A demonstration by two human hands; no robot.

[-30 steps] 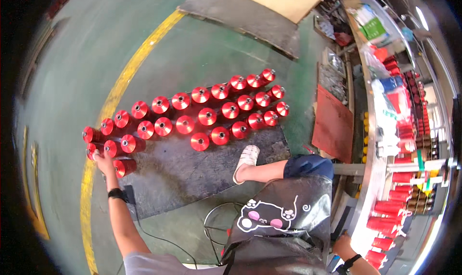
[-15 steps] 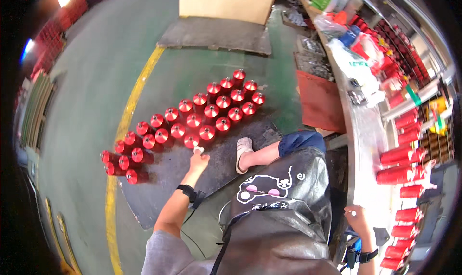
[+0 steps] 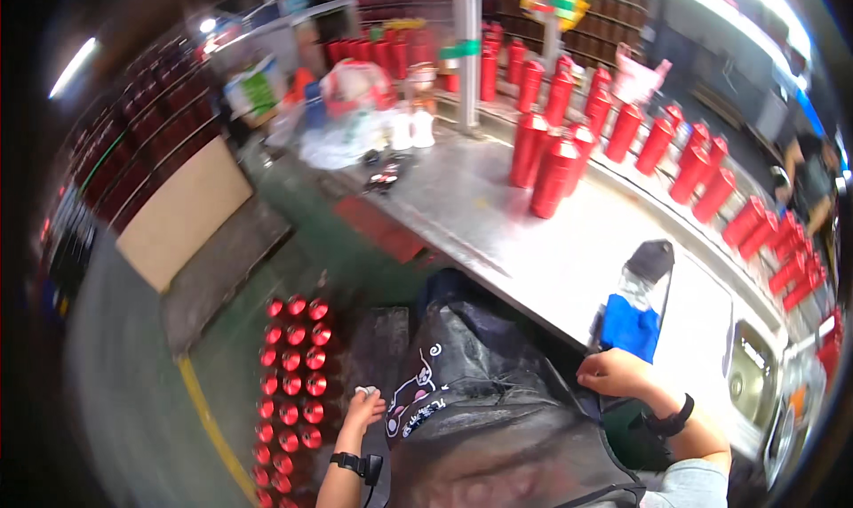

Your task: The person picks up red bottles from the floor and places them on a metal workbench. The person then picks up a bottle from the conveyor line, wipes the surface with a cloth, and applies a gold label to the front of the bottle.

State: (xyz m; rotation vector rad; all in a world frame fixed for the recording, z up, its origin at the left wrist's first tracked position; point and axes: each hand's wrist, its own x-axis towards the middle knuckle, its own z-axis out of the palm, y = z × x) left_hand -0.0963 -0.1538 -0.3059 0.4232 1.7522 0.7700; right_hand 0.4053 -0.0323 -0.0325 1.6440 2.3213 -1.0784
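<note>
My left hand (image 3: 359, 410) is low beside the black apron (image 3: 498, 392), its fingers closed on a small white piece (image 3: 366, 390) whose kind I cannot make out. Left of it, rows of red cylinders (image 3: 290, 360) with cone-shaped shiny tops stand on a dark board on the floor. My right hand (image 3: 615, 372) is at the near edge of the metal workbench (image 3: 498, 232), fingers curled in and partly hidden. Just beyond that hand lies a blue bundle (image 3: 631, 326) with clear plastic and a dark piece (image 3: 651, 259). I cannot tell whether the right hand touches it.
Several tall red cylinders (image 3: 556, 177) stand on the bench, with more on the ledge behind. White bags (image 3: 346, 135) are heaped at its far left end. A sink (image 3: 751, 375) is at the right. A tan board (image 3: 187, 213) leans at far left; another person (image 3: 809, 175) is at far right.
My view has swung right from the floor cylinders toward the bench. The left hand has come away from the cylinders with the white piece; the right hand is now by the blue bundle.
</note>
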